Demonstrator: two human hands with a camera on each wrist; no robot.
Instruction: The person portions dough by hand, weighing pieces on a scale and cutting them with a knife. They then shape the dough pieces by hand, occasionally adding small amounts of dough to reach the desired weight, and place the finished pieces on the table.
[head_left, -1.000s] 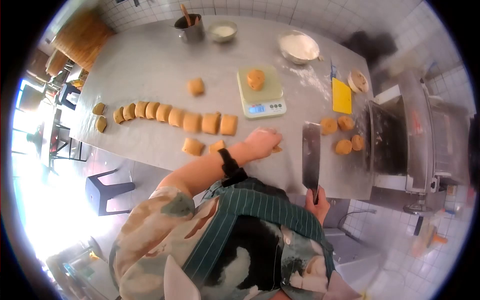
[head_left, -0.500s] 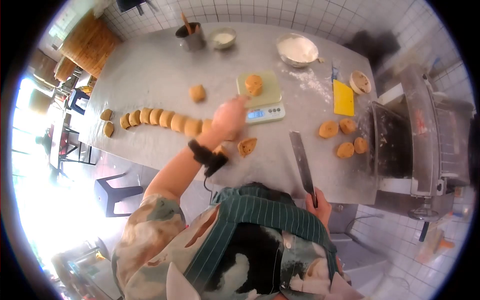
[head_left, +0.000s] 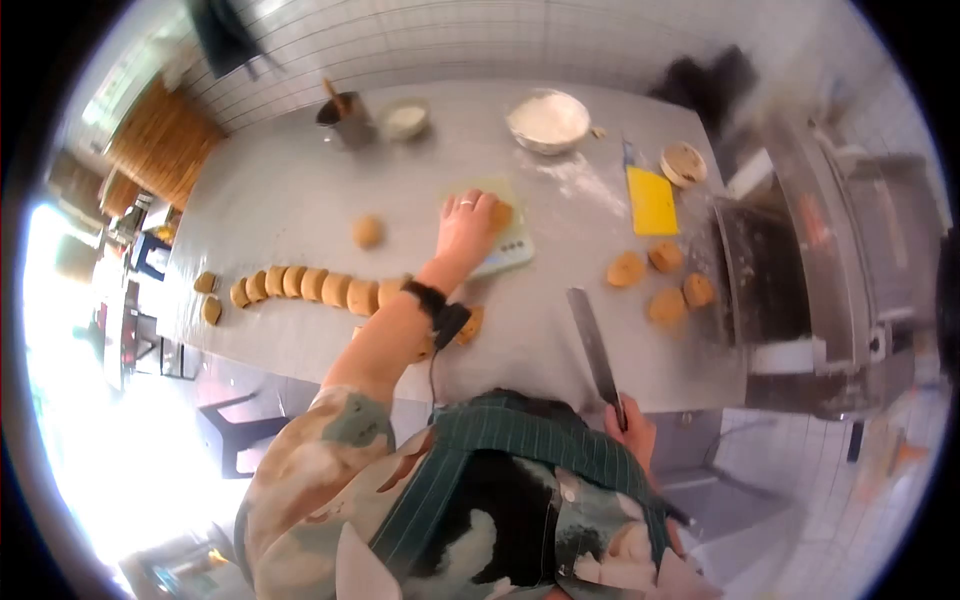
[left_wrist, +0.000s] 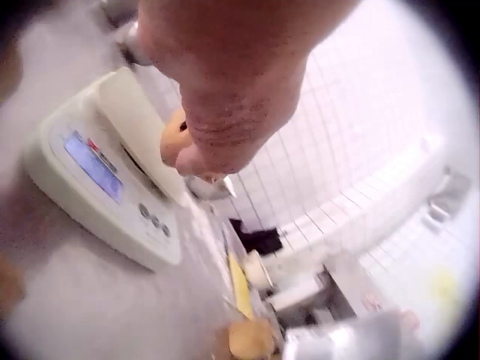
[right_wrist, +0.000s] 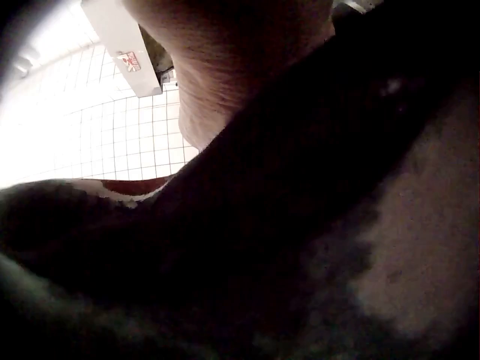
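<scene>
My left hand (head_left: pixel 467 225) reaches over the kitchen scale (head_left: pixel 515 257) and grips an orange-brown dough piece (head_left: pixel 503 214) on its plate. In the left wrist view, the fingers of the left hand (left_wrist: pixel 232 97) curl round this dough piece (left_wrist: pixel 173 139), close over the scale (left_wrist: pixel 56 176). Low at the table's front edge, my right hand (head_left: pixel 632 432) holds a broad-bladed knife (head_left: pixel 592 345) by its handle, blade pointing away from me. The right wrist view is mostly dark clothing, with part of the right hand (right_wrist: pixel 225 60) at the top.
A curved row of dough pieces (head_left: pixel 312 285) runs leftward, partly behind my forearm; one cut piece (head_left: pixel 470 326) lies beside the wrist. Several rounder pieces (head_left: pixel 627 268) sit at right, near a yellow scraper (head_left: pixel 652 202). A flour bowl (head_left: pixel 549 122) and grey pot (head_left: pixel 345 122) stand behind.
My left hand has moved from the table near the knife, up and across to the scale, and now grips the dough there. The knife blade has turned and tilted leftward.
</scene>
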